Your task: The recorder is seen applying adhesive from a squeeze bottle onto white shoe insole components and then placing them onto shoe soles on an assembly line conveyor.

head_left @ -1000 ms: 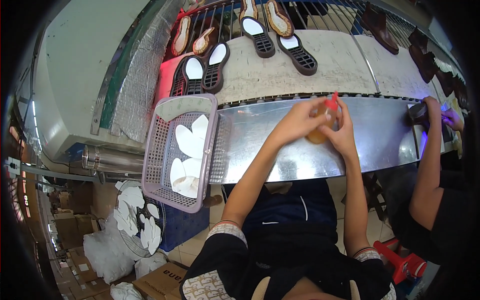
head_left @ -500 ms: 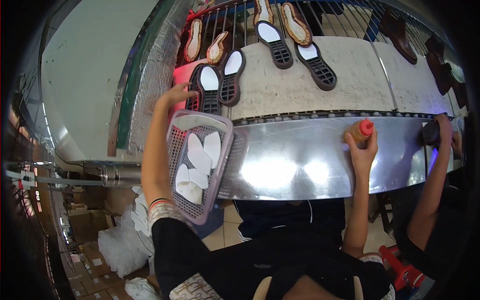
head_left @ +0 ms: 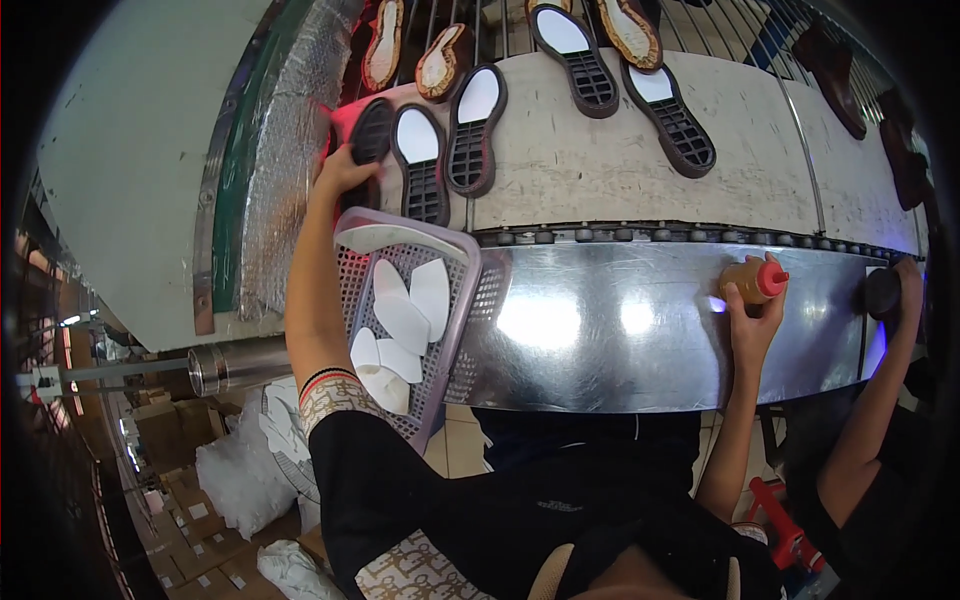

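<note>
At the far left of the conveyor, my left hand (head_left: 345, 172) is closed on the near end of a dark shoe sole (head_left: 372, 130), which is a little blurred. Right beside it lies another dark sole (head_left: 424, 195), its ribbed front part toward me and a white pad on its far end. Over the metal ledge, my right hand (head_left: 757, 325) grips a squeeze bottle (head_left: 742, 283) of amber liquid, tilted so that its red cap points right. A lilac basket (head_left: 462, 262) holding several white insole pads (head_left: 400, 318) stands below my left forearm.
More padded soles (head_left: 478, 130) lie farther along the belt (head_left: 600, 190). Shoe uppers (head_left: 438, 65) with pale undersides sit on the bars behind. A foil-edged machine panel (head_left: 280, 170) borders the left. At right, another person's hand (head_left: 908, 285) holds a dark object over the metal ledge (head_left: 560, 370).
My left hand has taken hold of the leftmost sole and shifted it away from the one beside it. The bottle in my right hand now tips more to the right.
</note>
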A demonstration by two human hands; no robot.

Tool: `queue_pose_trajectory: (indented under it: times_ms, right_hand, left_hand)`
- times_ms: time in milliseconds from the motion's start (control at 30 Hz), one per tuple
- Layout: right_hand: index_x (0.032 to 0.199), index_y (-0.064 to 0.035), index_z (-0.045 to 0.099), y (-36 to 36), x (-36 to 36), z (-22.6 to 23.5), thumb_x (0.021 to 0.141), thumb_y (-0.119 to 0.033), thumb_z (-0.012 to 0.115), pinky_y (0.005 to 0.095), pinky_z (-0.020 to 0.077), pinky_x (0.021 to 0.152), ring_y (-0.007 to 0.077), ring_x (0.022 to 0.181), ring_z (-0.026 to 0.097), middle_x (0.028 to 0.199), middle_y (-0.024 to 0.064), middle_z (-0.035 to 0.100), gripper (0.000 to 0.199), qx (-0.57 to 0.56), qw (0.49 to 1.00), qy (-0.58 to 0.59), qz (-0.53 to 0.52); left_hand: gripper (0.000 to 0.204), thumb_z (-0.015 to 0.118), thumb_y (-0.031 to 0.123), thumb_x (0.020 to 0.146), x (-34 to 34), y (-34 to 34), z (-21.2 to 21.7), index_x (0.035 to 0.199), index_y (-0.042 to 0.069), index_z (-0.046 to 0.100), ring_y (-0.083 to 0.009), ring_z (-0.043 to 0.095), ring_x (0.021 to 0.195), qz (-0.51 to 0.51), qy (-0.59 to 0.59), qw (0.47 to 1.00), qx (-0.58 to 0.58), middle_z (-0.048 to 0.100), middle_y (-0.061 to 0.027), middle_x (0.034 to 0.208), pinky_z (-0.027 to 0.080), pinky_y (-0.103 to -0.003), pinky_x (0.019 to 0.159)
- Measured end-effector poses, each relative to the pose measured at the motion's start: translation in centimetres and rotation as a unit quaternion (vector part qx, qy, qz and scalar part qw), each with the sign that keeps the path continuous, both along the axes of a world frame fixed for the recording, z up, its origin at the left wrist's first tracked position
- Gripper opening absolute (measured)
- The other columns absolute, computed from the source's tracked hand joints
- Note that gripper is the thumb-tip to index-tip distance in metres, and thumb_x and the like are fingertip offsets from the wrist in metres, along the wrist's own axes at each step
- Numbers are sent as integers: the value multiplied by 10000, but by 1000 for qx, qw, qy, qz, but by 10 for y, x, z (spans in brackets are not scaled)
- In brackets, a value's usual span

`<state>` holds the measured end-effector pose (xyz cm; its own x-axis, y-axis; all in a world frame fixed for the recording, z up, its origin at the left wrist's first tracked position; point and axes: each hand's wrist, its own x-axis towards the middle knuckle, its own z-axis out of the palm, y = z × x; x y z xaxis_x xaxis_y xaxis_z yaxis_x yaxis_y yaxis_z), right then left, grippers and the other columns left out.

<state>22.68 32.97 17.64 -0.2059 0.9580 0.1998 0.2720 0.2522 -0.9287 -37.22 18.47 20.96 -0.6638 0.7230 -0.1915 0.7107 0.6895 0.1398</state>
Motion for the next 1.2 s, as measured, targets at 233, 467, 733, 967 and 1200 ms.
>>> queue_pose_trajectory:
  times_ms: [233, 467, 733, 967, 1200]
  right_hand:
    - [1257, -33, 436, 2, 4, -4, 725, -71, 689, 332, 415, 924, 220, 1030, 544, 1138, 128, 574, 590, -1, 1000, -2, -2]
    - [1285, -26, 401, 1, 0, -4, 749, -106, 679, 341, 423, 921, 226, 1056, 527, 1165, 136, 548, 609, -24, 1000, 9, 6]
    - [1285, -9, 393, -2, 2, -8, 720, -96, 695, 338, 427, 915, 231, 1053, 529, 1156, 144, 548, 646, -33, 999, 37, -13]
    - [1292, -10, 380, -2, -1, -8, 713, -121, 695, 346, 429, 919, 240, 1067, 521, 1148, 144, 542, 669, -34, 999, 31, -12]
    - [1292, -10, 380, -4, -1, -7, 713, -127, 700, 339, 429, 915, 237, 1060, 524, 1149, 143, 540, 672, -44, 998, 32, -22]
  left_hand:
    - [643, 578, 449, 779, 43, 32, -22, 1229, -1, 486, -391, 532, 1088, -84, 105, 985, 110, 543, -282, 1156, 411, -435, 940]
    - [808, 610, 586, 705, 73, 77, -14, 1257, 11, 477, -390, 533, 1078, -27, -17, 999, -26, 517, -288, 1178, 393, -417, 963]
    - [781, 614, 398, 756, 80, 62, 6, 1377, 21, 329, -314, 621, 915, -26, -175, 982, -63, 373, -239, 1306, 550, -323, 519]
    - [771, 455, 527, 794, 88, 69, 12, 1389, 57, 317, -377, 571, 1044, -2, -129, 985, -112, 285, -222, 1425, 552, -415, 718]
    - [604, 317, 546, 890, 80, 73, 15, 1168, 82, 585, -379, 520, 1115, -100, 83, 975, -181, 328, -139, 1428, 406, -452, 946]
